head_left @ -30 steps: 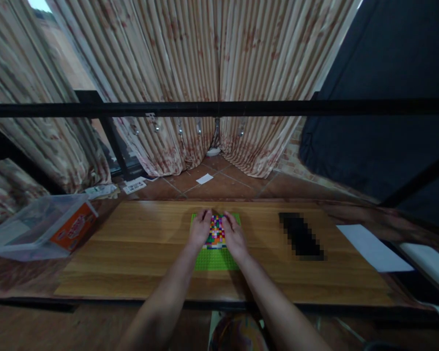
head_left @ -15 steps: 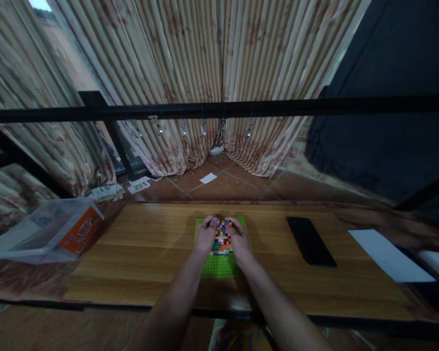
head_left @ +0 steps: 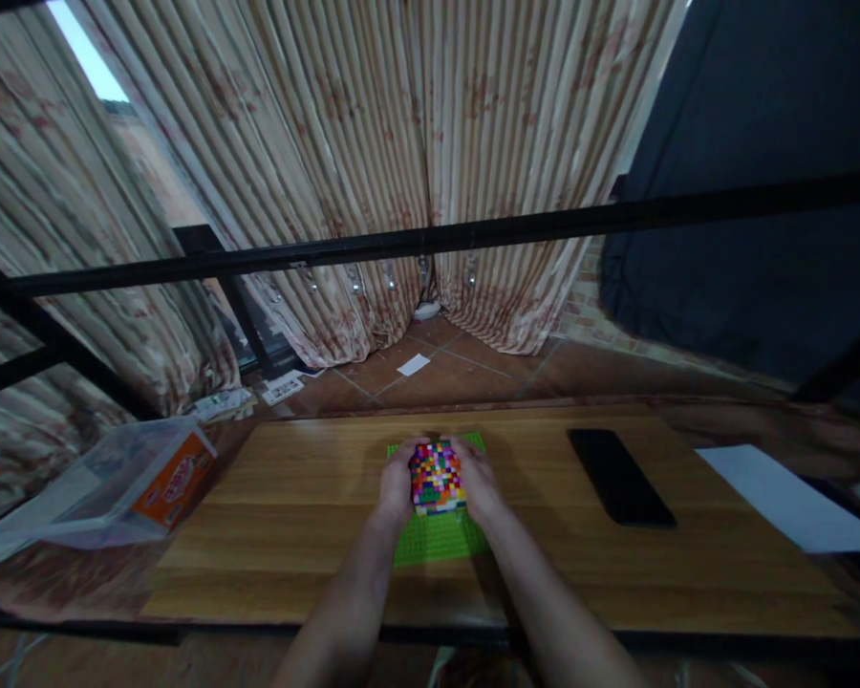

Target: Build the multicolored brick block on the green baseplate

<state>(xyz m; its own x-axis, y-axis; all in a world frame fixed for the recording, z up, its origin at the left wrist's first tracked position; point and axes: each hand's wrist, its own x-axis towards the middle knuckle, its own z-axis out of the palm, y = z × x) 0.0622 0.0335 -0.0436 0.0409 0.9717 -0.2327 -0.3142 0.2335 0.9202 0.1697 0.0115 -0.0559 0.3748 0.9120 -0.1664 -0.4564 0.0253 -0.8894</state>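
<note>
A block of small multicoloured toy bricks (head_left: 438, 478) is over the upper part of a green studded baseplate (head_left: 437, 543) on the wooden table. My left hand (head_left: 399, 477) presses against the block's left side, its fingers curled toward the far edge. On the opposite side my right hand (head_left: 476, 474) clasps the block the same way. Most of the fingertips are hidden behind the block. Whether the block is joined to the baseplate or only rests on it, I cannot tell.
To the right on the table (head_left: 279, 535) lies a black phone (head_left: 621, 478), with a white sheet (head_left: 788, 497) beyond it. A clear plastic box (head_left: 115, 487) with an orange label stands at the left. A black rail (head_left: 502, 229) crosses before the curtains.
My hands have slid outward to the sides of the brick block, so more of its top shows. The whole view has tilted slightly.
</note>
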